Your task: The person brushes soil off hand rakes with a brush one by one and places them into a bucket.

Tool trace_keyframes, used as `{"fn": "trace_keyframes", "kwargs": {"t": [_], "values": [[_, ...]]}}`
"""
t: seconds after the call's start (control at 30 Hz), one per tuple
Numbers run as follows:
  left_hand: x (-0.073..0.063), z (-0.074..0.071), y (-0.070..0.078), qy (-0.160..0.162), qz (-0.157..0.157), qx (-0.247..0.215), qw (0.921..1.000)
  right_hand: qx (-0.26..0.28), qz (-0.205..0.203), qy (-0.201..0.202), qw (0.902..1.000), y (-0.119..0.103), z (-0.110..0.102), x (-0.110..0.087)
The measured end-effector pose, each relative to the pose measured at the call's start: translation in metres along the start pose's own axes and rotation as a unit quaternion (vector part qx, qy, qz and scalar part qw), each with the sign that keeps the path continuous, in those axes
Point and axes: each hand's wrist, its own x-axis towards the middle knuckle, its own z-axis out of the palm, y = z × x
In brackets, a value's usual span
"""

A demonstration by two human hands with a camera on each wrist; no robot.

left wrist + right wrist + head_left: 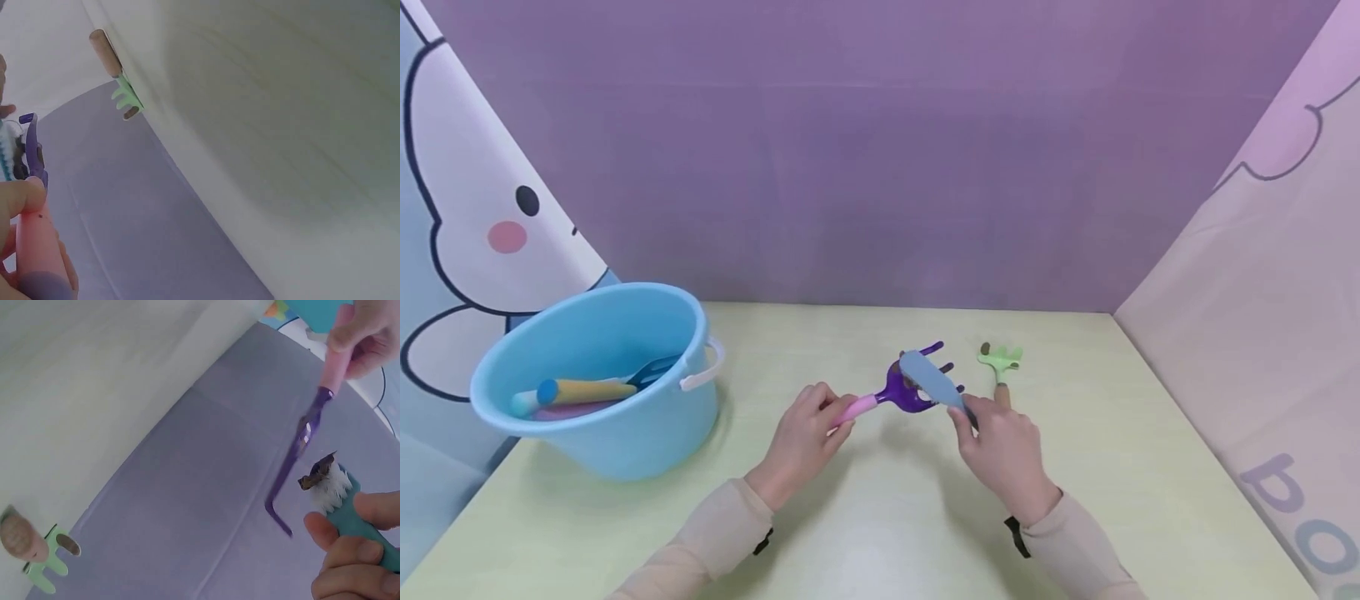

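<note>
My left hand (805,433) grips the pink handle of a purple toy hand rake (895,388), its tines spread to the right. In my right hand (1006,454) is a blue brush (929,377), pinched by its lower end and overlapping the rake head. White bristles (334,489) face the rake in the right wrist view, and a crumpled brown scrap (319,471) sits at them. Brown patches show on the rake's head and tines. Beyond my right hand lies a green hand rake (1000,358) with a wooden handle and brown spots on its tines.
A light blue bucket (640,454) stands at the left with its white handle (703,371) towards the middle. Inside lie several tools, one with a yellow handle (587,392). A purple backdrop (880,167) closes the table's far edge; printed panels flank both sides.
</note>
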Motion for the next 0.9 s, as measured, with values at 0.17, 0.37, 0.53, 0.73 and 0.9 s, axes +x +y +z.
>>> {"fn": "trace_keyframes", "kwargs": {"t": [0.17,0.37,0.53,0.73,0.9], "values": [[0.002,0.001,0.003,0.020,0.035,0.007,0.9992,-0.056,-0.060,0.039,0.9958,-0.003,0.008,-0.001],[0.001,0.004,-0.001,0.054,0.072,0.032,0.9955,-0.067,-0.071,0.030,0.9948,-0.005,0.008,0.000],[0.001,0.004,-0.005,0.062,0.072,0.036,0.9949,-0.038,-0.053,-0.022,0.9976,-0.007,0.006,0.000],[0.004,0.003,-0.007,0.060,0.069,0.040,0.9950,0.021,-0.001,-0.071,0.9973,-0.007,0.000,0.002],[0.007,0.002,-0.007,0.066,0.055,0.032,0.9958,0.074,0.057,-0.102,0.9904,-0.006,-0.008,0.004]]}}
